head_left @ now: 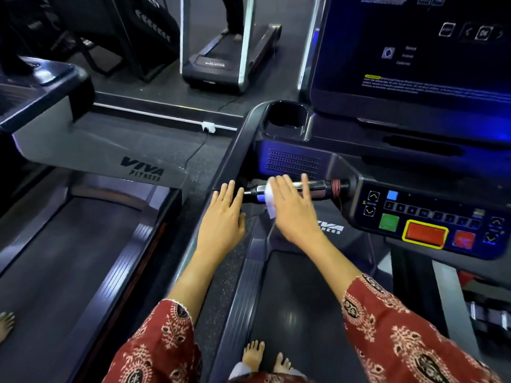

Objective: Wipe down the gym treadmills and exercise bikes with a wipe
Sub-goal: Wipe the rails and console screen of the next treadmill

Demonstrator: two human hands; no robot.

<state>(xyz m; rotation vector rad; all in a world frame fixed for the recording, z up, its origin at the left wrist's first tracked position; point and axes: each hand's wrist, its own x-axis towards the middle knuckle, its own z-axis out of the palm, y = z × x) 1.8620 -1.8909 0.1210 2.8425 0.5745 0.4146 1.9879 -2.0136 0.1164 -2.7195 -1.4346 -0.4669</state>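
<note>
I stand barefoot on a treadmill belt (pixel 298 299). A short horizontal handlebar grip (pixel 315 186) with a shiny metal sensor juts left from the console (pixel 431 217). My right hand (pixel 293 211) lies flat with straight fingers over a white wipe (pixel 269 201), pressing it onto the grip. My left hand (pixel 224 217) hovers open beside it, fingers straight, over the black side arm (pixel 229 167) of the treadmill, at the grip's left end.
A cup holder (pixel 286 117) sits above the grip, with a big dark screen (pixel 414 51) at upper right. Red and green buttons are on the console. A second treadmill (pixel 91 217) is on the left. Someone stands on a far treadmill (pixel 232 48).
</note>
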